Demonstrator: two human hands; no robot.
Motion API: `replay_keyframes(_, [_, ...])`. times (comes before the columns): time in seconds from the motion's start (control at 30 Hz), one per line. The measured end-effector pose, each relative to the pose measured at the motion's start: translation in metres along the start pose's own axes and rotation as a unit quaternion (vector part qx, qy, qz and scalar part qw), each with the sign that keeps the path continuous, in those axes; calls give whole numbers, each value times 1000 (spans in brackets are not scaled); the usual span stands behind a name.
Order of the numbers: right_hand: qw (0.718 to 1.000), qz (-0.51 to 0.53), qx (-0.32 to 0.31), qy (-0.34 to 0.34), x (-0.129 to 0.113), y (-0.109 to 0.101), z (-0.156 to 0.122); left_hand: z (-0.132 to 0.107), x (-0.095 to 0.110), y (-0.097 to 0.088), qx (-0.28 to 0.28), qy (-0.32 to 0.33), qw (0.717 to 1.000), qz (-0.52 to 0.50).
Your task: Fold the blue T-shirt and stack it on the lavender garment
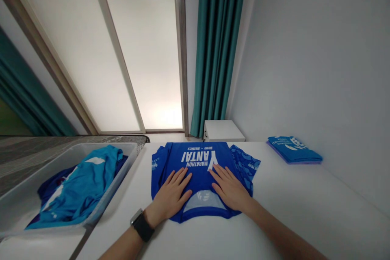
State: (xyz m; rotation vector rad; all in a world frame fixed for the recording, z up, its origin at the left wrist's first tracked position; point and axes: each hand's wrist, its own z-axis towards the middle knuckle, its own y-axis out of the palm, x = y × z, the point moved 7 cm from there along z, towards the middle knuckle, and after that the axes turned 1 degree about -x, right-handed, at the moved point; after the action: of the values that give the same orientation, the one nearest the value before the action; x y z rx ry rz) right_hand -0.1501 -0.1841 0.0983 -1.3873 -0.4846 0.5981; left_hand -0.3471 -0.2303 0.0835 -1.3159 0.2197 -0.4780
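A blue T-shirt point(199, 162) with white lettering lies spread on the white table point(304, 207), its collar end toward me and its sides folded in. My left hand point(172, 197) rests flat on the shirt's near left part, fingers stretched out and apart. My right hand point(229, 189) lies flat on the near right part, fingers extended. Neither hand holds anything. A dark watch point(141, 224) is on my left wrist.
A clear plastic bin point(128, 158) at the left holds several crumpled blue garments point(81, 187). A stack of folded blue shirts point(294, 149) lies at the table's far right by the wall. Behind the table stand a small white cabinet point(223, 130) and a teal curtain point(217, 48).
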Motion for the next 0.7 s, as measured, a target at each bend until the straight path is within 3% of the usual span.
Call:
replay_keyframes(0.37, [1000, -8, -12, 15, -12, -2, -23, -15, 19, -6, 19, 4, 1000, 21])
replay_keyframes(0.7, [1000, 1, -3, 1, -23, -2, -56, -46, 44, -12, 30, 6, 999, 25])
